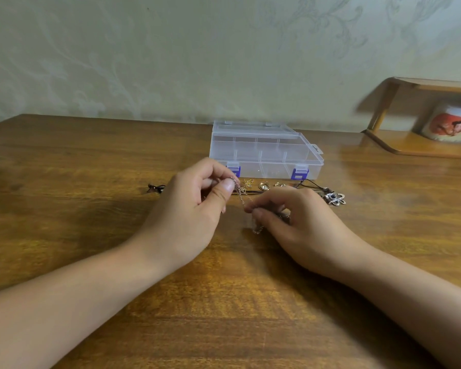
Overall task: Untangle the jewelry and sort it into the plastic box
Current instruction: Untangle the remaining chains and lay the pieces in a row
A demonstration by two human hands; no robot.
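The left hand [197,206] hangs just above the wooden table [91,262] with its fingers curled, thumb and forefinger pinching the upper end of a thin silver chain [242,196]. The right hand [290,219] sits close beside it, lower and nearer the tabletop, its thumb and fingertips pinching the same chain further down, so that a short length runs slanting between the two hands and a small loop of it trails out below the right thumb onto the wood. The hands are near each other but not touching. Just behind them, in a row on the table, lies the rest of the jewelry: a small gold chain tangle [248,182], a pair of gold rings or earrings [264,186] and another small gold piece [279,184], too small to tell which, then a dark cord [310,186] leading to a silver flower-shaped pendant [334,198] at the right. A small dark item [155,187] rests alone to the left of the left hand. Behind the row stands the clear plastic box [264,155], with inner dividers and two purple latches on its front; its compartments look bare. At far right a wooden shelf [421,145] carries a blurred mug [450,126] against the pale patterned wall [171,62].
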